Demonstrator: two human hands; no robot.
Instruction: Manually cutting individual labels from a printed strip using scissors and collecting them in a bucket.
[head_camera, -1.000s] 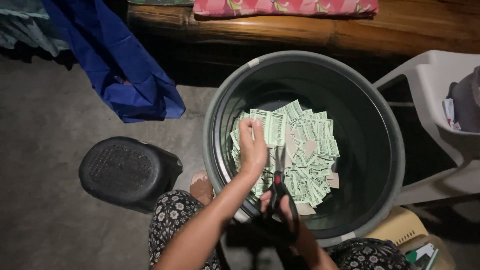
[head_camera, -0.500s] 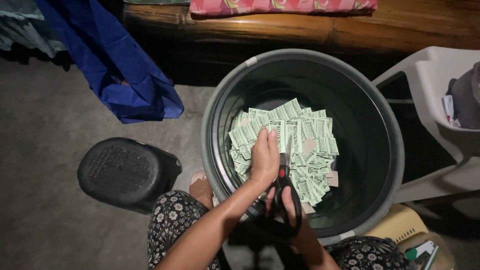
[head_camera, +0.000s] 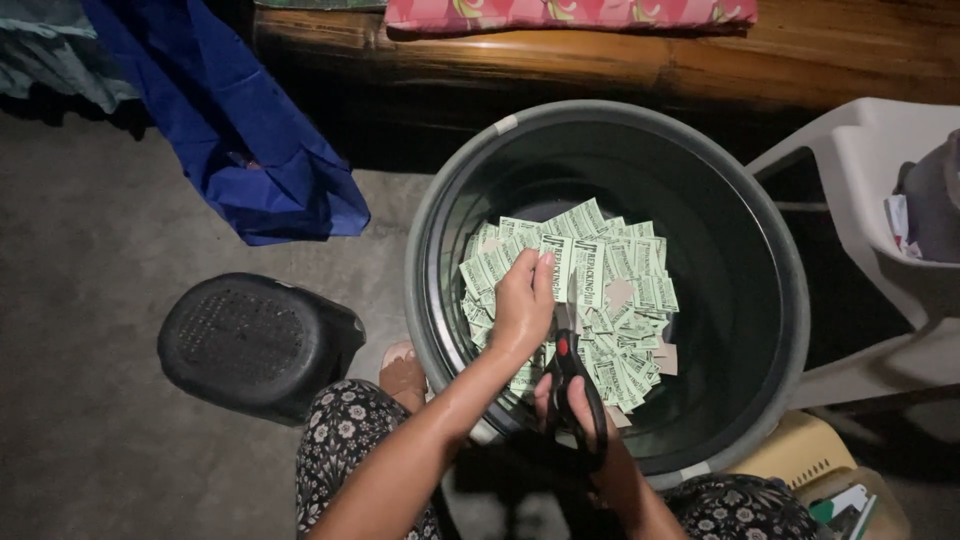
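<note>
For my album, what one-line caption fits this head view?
Over a grey tub of green slips, the left hand holds a slip while the right hand works scissors.

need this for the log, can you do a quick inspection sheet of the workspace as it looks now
surface: bare grey concrete floor.
job's things: large grey tub holding a heap of green-and-white paper slips; black scissors with a red pivot.
clutter: black plastic stool, blue cloth, white plastic chair.
grippers: left hand holds a slip over the tub; right hand works the scissors, fingers through the handles.
cables: nothing seen.
surroundings: wooden bench with a pink cushion; dim light.
</note>
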